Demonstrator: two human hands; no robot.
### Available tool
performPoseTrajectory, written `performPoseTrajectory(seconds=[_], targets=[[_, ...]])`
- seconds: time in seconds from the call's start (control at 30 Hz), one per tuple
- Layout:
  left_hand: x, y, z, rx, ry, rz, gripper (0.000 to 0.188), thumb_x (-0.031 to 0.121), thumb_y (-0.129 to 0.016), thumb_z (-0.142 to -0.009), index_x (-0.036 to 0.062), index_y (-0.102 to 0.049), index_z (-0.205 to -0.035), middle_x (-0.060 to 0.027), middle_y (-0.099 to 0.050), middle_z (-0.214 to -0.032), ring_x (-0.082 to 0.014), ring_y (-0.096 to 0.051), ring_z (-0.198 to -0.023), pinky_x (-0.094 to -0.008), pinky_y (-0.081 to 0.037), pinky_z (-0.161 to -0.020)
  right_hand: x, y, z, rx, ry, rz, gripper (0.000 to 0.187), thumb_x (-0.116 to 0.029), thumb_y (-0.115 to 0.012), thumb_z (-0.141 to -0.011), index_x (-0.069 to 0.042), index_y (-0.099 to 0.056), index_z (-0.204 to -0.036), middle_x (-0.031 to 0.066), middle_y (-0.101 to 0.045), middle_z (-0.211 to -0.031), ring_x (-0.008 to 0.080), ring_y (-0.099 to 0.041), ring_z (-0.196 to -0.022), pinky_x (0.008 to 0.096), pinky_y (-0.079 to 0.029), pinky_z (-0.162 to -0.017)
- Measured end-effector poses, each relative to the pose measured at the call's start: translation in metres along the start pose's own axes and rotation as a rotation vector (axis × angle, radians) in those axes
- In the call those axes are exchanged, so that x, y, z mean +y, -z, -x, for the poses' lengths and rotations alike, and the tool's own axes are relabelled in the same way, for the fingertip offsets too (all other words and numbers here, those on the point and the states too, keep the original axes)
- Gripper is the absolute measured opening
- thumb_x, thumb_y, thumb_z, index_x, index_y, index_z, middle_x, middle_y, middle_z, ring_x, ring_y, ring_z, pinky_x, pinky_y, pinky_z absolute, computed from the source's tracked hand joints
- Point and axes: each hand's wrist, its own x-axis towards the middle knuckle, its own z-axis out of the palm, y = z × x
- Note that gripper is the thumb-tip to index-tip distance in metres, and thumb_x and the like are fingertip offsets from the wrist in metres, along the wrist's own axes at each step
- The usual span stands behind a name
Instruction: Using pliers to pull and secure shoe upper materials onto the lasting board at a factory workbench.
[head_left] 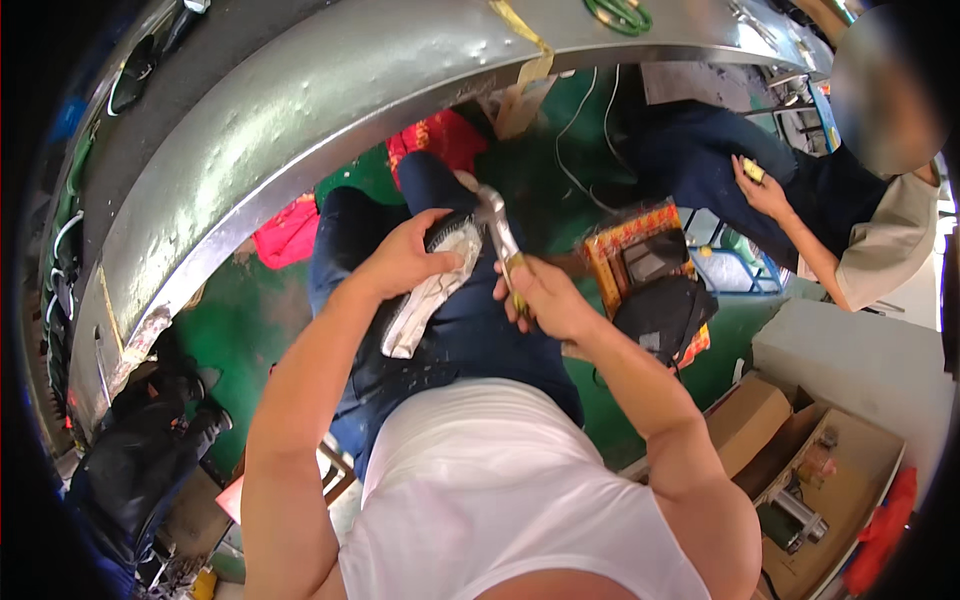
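Note:
My left hand [405, 258] is closed round a shoe upper [430, 290], black at the edge with a creased off-white side facing up. It is held above my lap, its toe end pointing away from me. Wrapped round the yellowish handles of metal pliers [503, 232] is my right hand [540, 297]. The curved metal head of the pliers reaches the far right edge of the shoe upper; whether the jaws grip it cannot be made out.
A long metal-topped bench [300, 110] curves across the far side. At right, a seated person's hand [768, 195] holds a small yellow thing. A black bag [660, 315] lies on an orange patterned package beside my knee. Cardboard boxes [750, 425] stand at lower right, dark clothing [130, 470] at lower left.

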Motion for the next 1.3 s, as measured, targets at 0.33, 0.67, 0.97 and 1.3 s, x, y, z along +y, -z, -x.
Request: performPoseTrajectory(seconds=[0.33, 0.67, 0.97, 1.3], targets=[[0.017, 0.005, 0.057, 0.129, -0.022, -0.001, 0.062, 0.023, -0.072, -0.088, -0.0045, -0.045, -0.136, -0.015, -0.063, -0.12, -0.0205, -0.061, -0.112, -0.0343, -0.048, -0.097, -0.056, 0.028, -0.005, 0.175, 0.471, 0.639, 0.035, -0.024, -0.06, -0.095, -0.003, -0.054, -0.123, 0.016, -0.061, -0.087, 0.028, -0.063, -0.077, 0.0368, -0.051, -0.072], [0.219, 0.212, 0.088, 0.657, -0.296, -0.07, 0.06, 0.031, -0.067, -0.09, -0.0084, -0.049, -0.131, -0.0174, -0.068, -0.111, -0.0257, -0.067, -0.103, -0.0399, -0.053, -0.092, -0.168, 0.019, -0.11, 0.297, 0.893, 0.868, 0.052, -0.031, -0.068, -0.09, 0.001, -0.05, -0.127, 0.0189, -0.064, -0.105, 0.0349, -0.064, -0.095, 0.041, -0.051, -0.079], [0.12, 0.382, -0.032, 0.822, 0.031, -1.674, 0.072, 0.044, -0.058, -0.094, 0.0011, -0.035, -0.148, -0.0175, -0.034, -0.155, -0.0309, -0.028, -0.145, -0.0474, -0.02, -0.119, -0.244, -0.028, -0.194, -0.202, 0.339, -0.207, 0.034, -0.019, -0.059, -0.098, 0.0, -0.053, -0.125, 0.0102, -0.063, -0.114, 0.0139, -0.061, -0.094, 0.03, -0.049, -0.07], [0.087, 0.292, -0.006, 0.633, -0.093, -1.273, 0.056, 0.036, -0.052, -0.098, 0.002, -0.045, -0.142, -0.0184, -0.046, -0.146, -0.0339, -0.038, -0.14, -0.0472, -0.025, -0.117, -0.341, -0.028, -0.347, -0.051, 0.186, -0.282, 0.017, -0.019, -0.057, -0.099, -0.002, -0.056, -0.102, 0.0099, -0.064, -0.091, 0.0178, -0.065, -0.077, 0.0315, -0.051, -0.06]])
